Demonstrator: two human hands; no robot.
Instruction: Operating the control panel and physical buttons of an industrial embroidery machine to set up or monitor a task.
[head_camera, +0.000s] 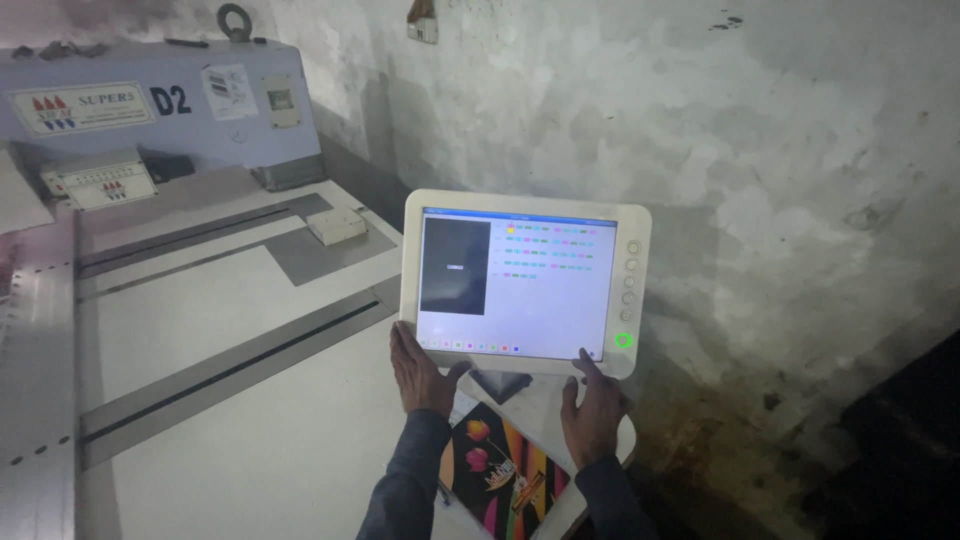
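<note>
A white-framed control screen (520, 285) stands upright on a dark mount at the right edge of a machine table (220, 400). It is lit, with a dark panel on its left and rows of small coloured marks. My left hand (422, 372) holds its lower left corner. My right hand (592, 405) rests at its lower right edge, with the fingertips touching the frame near a green-lit button (623, 340). Below the screen, between my forearms, lies a black printed sheet with coloured flowers (500, 470).
The table has dark grooves (230, 365) running across it. At the back stands a pale blue machine housing (150, 100) with a small button panel (100, 183). A small white box (337, 227) sits on the table. A stained wall (720, 150) rises to the right.
</note>
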